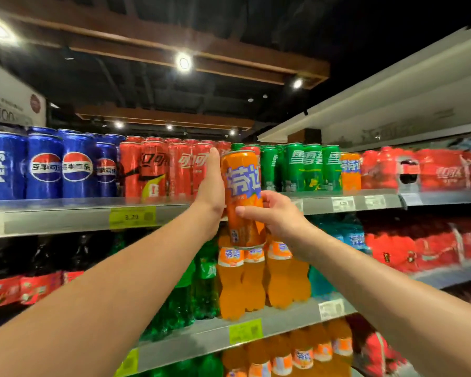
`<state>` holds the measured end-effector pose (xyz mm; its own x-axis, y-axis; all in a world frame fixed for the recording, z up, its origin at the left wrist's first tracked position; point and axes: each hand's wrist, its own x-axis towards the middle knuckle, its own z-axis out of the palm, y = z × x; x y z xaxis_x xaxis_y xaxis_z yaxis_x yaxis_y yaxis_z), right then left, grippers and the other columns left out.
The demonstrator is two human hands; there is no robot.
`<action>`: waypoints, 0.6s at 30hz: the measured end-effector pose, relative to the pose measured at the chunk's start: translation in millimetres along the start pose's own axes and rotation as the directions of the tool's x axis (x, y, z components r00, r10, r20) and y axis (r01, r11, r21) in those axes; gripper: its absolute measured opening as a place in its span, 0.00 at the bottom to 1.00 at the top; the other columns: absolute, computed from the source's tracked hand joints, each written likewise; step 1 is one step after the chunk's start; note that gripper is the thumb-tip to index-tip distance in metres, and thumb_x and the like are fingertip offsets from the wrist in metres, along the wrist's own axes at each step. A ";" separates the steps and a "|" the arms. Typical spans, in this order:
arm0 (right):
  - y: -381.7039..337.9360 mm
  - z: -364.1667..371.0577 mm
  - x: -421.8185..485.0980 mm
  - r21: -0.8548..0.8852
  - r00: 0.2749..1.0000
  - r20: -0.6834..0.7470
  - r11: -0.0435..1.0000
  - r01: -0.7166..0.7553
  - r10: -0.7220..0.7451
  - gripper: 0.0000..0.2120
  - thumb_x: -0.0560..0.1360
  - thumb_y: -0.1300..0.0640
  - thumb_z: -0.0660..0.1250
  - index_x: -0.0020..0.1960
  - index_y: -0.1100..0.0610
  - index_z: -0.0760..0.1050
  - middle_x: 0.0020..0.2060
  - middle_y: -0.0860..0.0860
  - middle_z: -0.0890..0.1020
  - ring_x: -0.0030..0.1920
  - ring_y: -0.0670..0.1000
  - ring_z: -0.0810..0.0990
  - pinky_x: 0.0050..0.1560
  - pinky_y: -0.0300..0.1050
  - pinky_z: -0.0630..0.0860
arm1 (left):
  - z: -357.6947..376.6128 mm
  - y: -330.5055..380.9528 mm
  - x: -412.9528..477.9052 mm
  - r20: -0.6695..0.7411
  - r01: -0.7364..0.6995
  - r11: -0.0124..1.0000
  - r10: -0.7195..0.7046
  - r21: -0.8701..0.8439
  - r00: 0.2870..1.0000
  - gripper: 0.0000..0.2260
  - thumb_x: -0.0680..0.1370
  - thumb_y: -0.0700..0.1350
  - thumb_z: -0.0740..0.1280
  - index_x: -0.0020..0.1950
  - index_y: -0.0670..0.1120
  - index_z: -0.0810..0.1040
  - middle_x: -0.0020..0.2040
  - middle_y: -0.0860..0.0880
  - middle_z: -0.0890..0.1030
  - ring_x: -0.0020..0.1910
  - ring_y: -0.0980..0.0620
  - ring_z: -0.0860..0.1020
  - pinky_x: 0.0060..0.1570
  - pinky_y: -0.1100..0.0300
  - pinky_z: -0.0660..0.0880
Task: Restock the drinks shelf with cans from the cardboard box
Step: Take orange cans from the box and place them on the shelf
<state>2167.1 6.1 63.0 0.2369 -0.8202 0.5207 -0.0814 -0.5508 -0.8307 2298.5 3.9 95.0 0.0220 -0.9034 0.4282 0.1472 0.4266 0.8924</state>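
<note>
A tall orange soda can (242,197) is held up in front of the top shelf (65,217), between the red cans (158,170) and the green cans (307,167). My right hand (272,213) grips the can's lower half from the right, fingers curled round it. With straight fingers, my left hand (211,186) lies flat against the can's left side. One more orange can (350,171) stands on the shelf to the right of the green ones. The cardboard box is out of view.
Blue cola cans (45,165) fill the shelf's left end, and shrink-wrapped red packs (433,170) the right. The shelf below holds orange bottles (256,278), green bottles (201,281) and dark bottles (38,254). Yellow and white price tags line the shelf edges.
</note>
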 end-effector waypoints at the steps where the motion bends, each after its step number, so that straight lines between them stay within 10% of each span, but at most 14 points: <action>1: 1.8 -15.0 -4.6 -0.019 1.000 -0.003 1.000 -0.003 0.003 0.14 0.70 0.52 0.75 0.53 0.52 0.76 0.42 0.46 0.86 0.42 0.45 0.85 0.38 0.39 0.81 | 14.4 -4.4 -0.9 -0.003 -0.006 1.000 0.006 0.004 1.000 0.32 0.74 0.72 0.46 0.53 0.53 0.81 0.48 0.49 0.85 0.45 0.51 0.83 0.39 0.56 0.79; 10: 22.8 -135.7 -38.5 -0.074 0.995 -0.083 0.996 -0.053 0.046 0.19 0.70 0.54 0.74 0.58 0.58 0.77 0.50 0.56 0.84 0.52 0.56 0.83 0.55 0.54 0.78 | 136.5 -36.3 0.2 0.063 -0.002 1.000 0.001 0.003 0.998 0.33 0.75 0.71 0.45 0.61 0.52 0.77 0.53 0.48 0.83 0.51 0.50 0.80 0.51 0.50 0.76; 18: 43.4 -205.6 -39.5 -0.062 0.979 -0.192 0.995 -0.074 0.061 0.15 0.71 0.57 0.74 0.56 0.58 0.78 0.49 0.56 0.85 0.52 0.56 0.83 0.56 0.55 0.78 | 207.6 -65.0 22.7 0.170 0.005 0.999 0.001 -0.032 0.985 0.32 0.77 0.69 0.43 0.54 0.51 0.78 0.37 0.55 0.84 0.34 0.57 0.83 0.28 0.63 0.77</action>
<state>1955.2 -17.2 47.0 0.0413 -0.8668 0.4970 -0.1591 -0.4968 -0.8532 2084.1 -35.3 76.3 -0.1462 -0.8827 0.4467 0.1787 0.4205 0.8895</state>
